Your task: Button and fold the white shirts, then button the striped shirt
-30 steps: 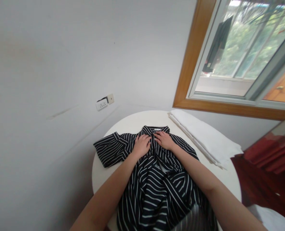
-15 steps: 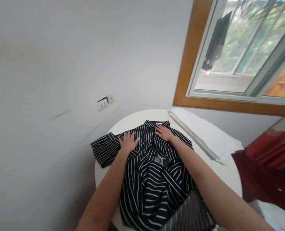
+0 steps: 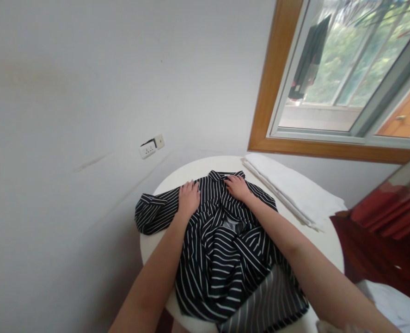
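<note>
A black shirt with white stripes lies spread on a round white table, its collar toward the wall. Its lower part is rumpled, and a greyer underside shows at the near right hem. My left hand rests flat on the shirt's left shoulder, beside the sleeve that reaches out to the left. Just below the collar, my right hand lies on the cloth with its fingers stretched out. The right sleeve is partly hidden by my right forearm.
A folded white cloth lies along the table's right back edge. Behind stands a wall with a socket and a wood-framed window. Red fabric hangs at the right, and something white is at the lower right.
My left hand has shifted up and right toward the shoulder, its fingers closer together. The left sleeve now lies higher and its end is bunched. My right hand has moved slightly toward the collar.
</note>
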A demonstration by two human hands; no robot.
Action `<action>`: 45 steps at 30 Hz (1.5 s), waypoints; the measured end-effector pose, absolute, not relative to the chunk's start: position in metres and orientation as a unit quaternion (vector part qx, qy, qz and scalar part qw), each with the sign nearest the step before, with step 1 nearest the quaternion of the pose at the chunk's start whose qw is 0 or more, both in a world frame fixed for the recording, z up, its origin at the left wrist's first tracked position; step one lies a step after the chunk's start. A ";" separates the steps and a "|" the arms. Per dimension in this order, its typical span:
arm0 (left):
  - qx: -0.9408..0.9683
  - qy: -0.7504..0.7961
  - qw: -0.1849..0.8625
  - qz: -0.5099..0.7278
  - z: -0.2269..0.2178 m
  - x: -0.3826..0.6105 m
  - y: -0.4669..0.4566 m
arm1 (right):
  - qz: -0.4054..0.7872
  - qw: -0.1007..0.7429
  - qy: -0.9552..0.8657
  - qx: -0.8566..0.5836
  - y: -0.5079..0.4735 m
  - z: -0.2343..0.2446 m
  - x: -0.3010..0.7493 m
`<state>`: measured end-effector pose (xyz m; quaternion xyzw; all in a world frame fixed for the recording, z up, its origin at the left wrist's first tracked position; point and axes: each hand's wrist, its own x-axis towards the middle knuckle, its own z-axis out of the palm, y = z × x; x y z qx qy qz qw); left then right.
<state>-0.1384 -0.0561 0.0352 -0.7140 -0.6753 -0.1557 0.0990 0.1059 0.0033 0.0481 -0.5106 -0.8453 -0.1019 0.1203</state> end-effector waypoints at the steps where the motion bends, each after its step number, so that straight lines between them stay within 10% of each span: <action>1: -0.742 -0.653 0.065 -0.138 0.034 -0.134 -0.056 | -0.091 0.118 -0.840 -0.522 -0.003 0.054 0.107; 11: -0.724 -0.683 -0.096 0.003 0.036 -0.150 -0.050 | 0.053 0.004 -0.813 -0.580 -0.065 0.040 0.138; 19: -0.818 -0.548 0.009 -0.176 0.040 -0.101 -0.067 | 0.021 0.075 -0.828 -0.556 -0.076 0.018 0.117; 28: -0.848 -0.521 -0.066 -0.077 0.020 -0.091 -0.069 | -0.009 0.205 -0.800 -0.564 -0.075 0.038 0.150; 36: -0.848 -0.521 -0.073 -0.070 0.019 -0.091 -0.066 | -0.057 0.113 -0.721 -0.682 -0.090 0.050 0.216; 45: -0.848 -0.520 -0.061 -0.076 0.014 -0.093 -0.063 | -0.008 0.264 -0.595 -0.759 -0.069 0.052 0.253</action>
